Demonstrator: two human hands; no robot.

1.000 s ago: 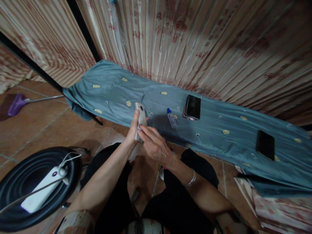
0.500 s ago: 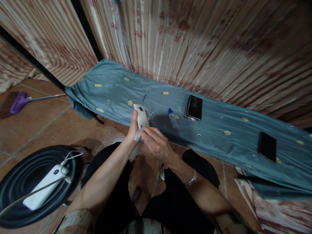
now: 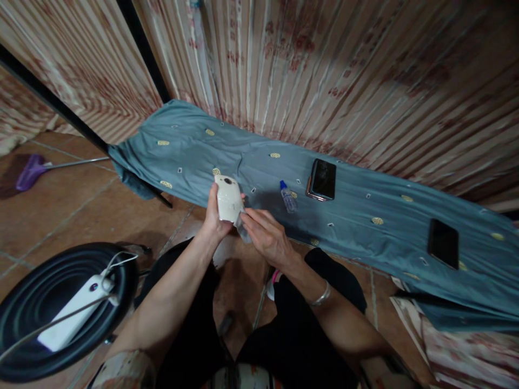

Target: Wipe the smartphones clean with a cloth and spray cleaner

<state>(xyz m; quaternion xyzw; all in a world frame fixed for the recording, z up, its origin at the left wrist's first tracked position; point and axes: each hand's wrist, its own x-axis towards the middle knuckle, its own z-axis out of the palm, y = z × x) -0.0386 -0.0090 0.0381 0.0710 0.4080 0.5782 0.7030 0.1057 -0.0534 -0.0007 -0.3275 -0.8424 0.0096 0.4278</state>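
Observation:
A glossy white handheld device point(image 3: 229, 202) with a round dark spot near its top lies in my left hand point(image 3: 214, 216), whose fingers wrap round it from the left and behind. My right hand point(image 3: 265, 235) pinches a thin whitish cloth or wipe point(image 3: 242, 231) at the device's lower right edge. Part of the wipe hangs below the fingers. To the right, a small clear bottle point(image 3: 289, 200) with a blue cap lies on the blue-green cloth cover point(image 3: 259, 162). The device's far side is hidden.
Two stacked phones point(image 3: 323, 179) lie beyond the bottle, and another dark phone point(image 3: 443, 243) is farther right. Black posts point(image 3: 146, 54) rise at the left. A white power strip point(image 3: 73, 313) rests on a round black stool point(image 3: 24, 275). A purple-headed tool point(image 3: 31, 172) is on the tiled floor.
My left hand has turned the white device so its broad face shows more, shifting it slightly left. My right hand has moved a little right with the wipe, now at the device's lower right edge.

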